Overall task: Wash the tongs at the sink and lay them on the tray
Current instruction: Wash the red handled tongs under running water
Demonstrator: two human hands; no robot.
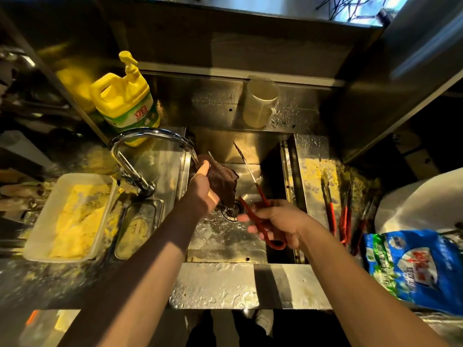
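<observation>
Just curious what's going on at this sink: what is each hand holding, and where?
The right hand grips the tongs by their red handle end; the left hand wraps a dark cloth around one arm.

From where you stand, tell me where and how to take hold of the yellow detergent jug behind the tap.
Take the yellow detergent jug by its moulded loop handle, on the side facing left in this view, probably with the left hand, which is nearer. The handle leaves a gap for curled fingers. Come from the left and above: the tap arches in front, and the pump on top is a poor hold.

right hand gripping tongs, left hand perhaps scrubbing
</observation>
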